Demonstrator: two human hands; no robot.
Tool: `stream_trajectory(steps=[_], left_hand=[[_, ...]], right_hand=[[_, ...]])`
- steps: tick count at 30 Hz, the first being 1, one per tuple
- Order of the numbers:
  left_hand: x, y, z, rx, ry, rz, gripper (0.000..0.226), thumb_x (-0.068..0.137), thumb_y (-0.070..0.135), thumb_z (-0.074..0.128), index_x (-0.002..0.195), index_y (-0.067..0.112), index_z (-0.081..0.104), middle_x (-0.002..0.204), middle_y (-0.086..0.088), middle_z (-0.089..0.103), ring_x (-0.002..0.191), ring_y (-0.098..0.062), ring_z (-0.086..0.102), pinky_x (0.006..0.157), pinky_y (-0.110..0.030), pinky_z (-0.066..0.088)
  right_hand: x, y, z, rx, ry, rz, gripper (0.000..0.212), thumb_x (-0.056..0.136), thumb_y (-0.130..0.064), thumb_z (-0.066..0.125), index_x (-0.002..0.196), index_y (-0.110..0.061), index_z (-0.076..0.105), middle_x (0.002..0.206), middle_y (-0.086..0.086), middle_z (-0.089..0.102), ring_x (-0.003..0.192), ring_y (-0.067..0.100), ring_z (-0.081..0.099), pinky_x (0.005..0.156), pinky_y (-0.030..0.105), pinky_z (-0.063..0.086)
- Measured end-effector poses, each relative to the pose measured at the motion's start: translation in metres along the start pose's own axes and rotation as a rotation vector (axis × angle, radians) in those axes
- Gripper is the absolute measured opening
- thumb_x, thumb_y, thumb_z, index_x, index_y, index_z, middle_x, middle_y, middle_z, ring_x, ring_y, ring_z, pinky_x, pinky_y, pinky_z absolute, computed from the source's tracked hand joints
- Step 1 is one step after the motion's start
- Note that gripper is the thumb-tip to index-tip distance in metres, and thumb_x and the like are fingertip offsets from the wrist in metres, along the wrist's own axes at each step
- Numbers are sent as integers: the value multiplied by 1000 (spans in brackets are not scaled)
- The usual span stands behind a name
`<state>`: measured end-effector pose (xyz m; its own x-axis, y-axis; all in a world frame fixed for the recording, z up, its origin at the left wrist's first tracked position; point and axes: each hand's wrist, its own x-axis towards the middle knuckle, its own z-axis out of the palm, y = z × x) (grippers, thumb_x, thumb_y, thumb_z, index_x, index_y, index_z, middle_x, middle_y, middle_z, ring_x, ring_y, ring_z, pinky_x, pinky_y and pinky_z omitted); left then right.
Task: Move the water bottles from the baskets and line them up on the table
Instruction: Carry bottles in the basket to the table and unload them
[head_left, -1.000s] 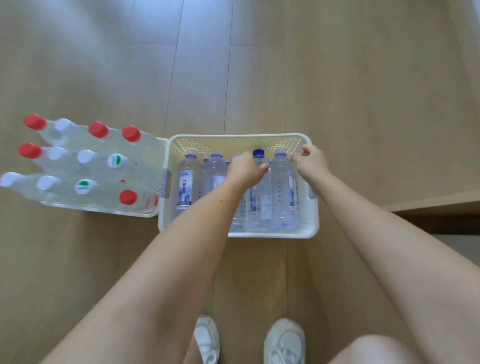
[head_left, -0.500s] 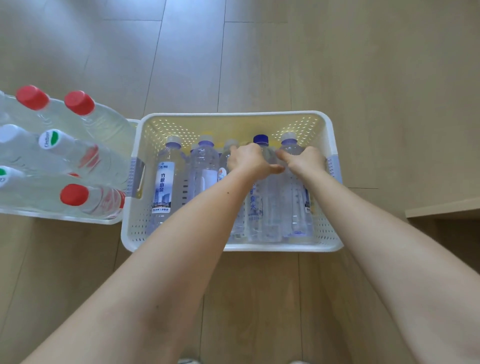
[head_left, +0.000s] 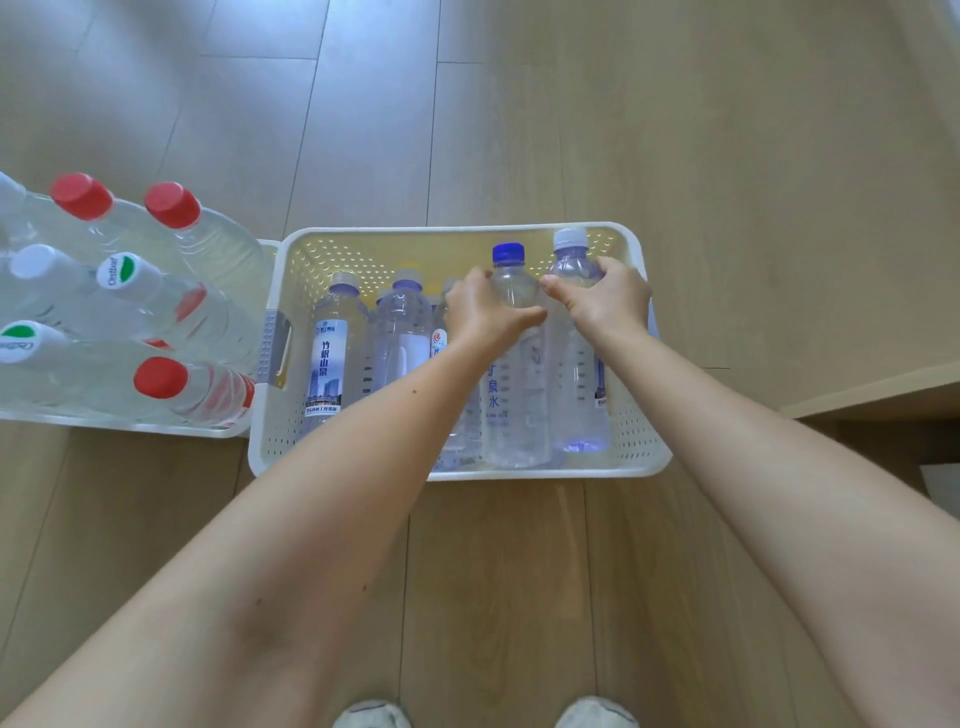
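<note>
A white perforated basket stands on the wooden floor and holds several small clear water bottles upright. My left hand grips the neck of the blue-capped bottle. Beside it, my right hand grips the neck of the white-capped bottle at the basket's right end. Both bottles rise slightly above the others. Further left in the basket stand a labelled bottle and a purple-capped bottle.
A second white basket at the left holds several larger bottles with red, white and green-marked caps. A wooden table edge shows at the right. My shoe tips are at the bottom.
Both hands have closed lower round the two bottle necks and lifted the bottles a little, so their caps now show above my fingers. The view has moved closer to the basket.
</note>
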<state>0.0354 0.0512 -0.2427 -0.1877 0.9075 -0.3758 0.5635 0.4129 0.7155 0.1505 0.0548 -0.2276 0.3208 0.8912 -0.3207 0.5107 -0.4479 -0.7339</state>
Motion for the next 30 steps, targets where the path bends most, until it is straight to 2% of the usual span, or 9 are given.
stream_trajectory(steps=[3, 7, 9, 14, 16, 19, 25, 28, 30], left_hand=[[-2, 19, -19, -9, 30, 122, 74, 65, 35, 80, 128, 11, 49, 126, -7, 56, 119, -20, 50, 91, -22, 37], [-21, 65, -62, 8, 30, 246, 78, 66, 33, 80, 133, 15, 46, 126, -7, 54, 116, -18, 51, 79, -8, 28], [-41, 94, -90, 6, 43, 276, 78, 67, 31, 80, 134, 14, 45, 128, -7, 52, 117, -18, 49, 79, -7, 25], [-114, 203, -192, -54, 50, 313, 73, 63, 26, 83, 127, 19, 48, 109, 3, 60, 96, -12, 55, 74, -9, 33], [-146, 259, -239, -72, 44, 315, 71, 63, 26, 83, 125, 21, 48, 100, 7, 56, 90, -12, 53, 68, -10, 32], [-191, 344, -309, -54, 18, 353, 70, 63, 26, 83, 123, 22, 46, 102, 7, 56, 90, -12, 52, 69, -12, 33], [-278, 499, -428, 38, -134, 522, 71, 63, 27, 83, 126, 24, 51, 112, 3, 62, 97, -11, 56, 79, -17, 38], [-320, 558, -459, 76, -178, 649, 74, 62, 27, 83, 128, 23, 50, 117, 0, 60, 100, -13, 53, 81, -18, 38], [-348, 587, -466, 71, -208, 711, 74, 63, 25, 83, 129, 24, 49, 117, -1, 59, 95, -10, 48, 80, -18, 38]], right_hand=[[-5, -19, -17, 36, 42, -96, 36, 76, -34, 72, 102, -11, 63, 92, 0, 60, 80, 13, 52, 58, 20, 35], [-20, -56, -53, 91, 103, -131, 53, 73, -37, 74, 116, -11, 60, 105, 5, 65, 96, 20, 59, 79, 24, 42], [-38, -85, -77, 126, 115, -138, 59, 72, -38, 74, 123, -13, 57, 113, 6, 66, 103, 19, 60, 85, 23, 42], [-107, -200, -172, 223, 110, -171, 53, 70, -33, 77, 118, -19, 59, 104, 0, 68, 90, 12, 60, 77, 19, 43], [-138, -253, -221, 245, 100, -173, 57, 69, -32, 78, 121, -20, 58, 107, -2, 67, 91, 11, 60, 81, 19, 45], [-183, -333, -298, 248, 99, -203, 59, 69, -31, 79, 123, -22, 57, 112, -2, 67, 99, 12, 62, 89, 26, 49], [-272, -467, -438, 177, 168, -265, 44, 70, -25, 76, 112, -24, 61, 100, -4, 66, 88, 12, 58, 69, 16, 43], [-312, -501, -500, 202, 289, -254, 36, 72, -26, 75, 105, -26, 62, 90, -7, 63, 80, 10, 57, 57, 5, 41], [-338, -510, -533, 209, 377, -244, 35, 70, -27, 76, 103, -22, 63, 90, -6, 63, 82, 12, 58, 59, 7, 41]])
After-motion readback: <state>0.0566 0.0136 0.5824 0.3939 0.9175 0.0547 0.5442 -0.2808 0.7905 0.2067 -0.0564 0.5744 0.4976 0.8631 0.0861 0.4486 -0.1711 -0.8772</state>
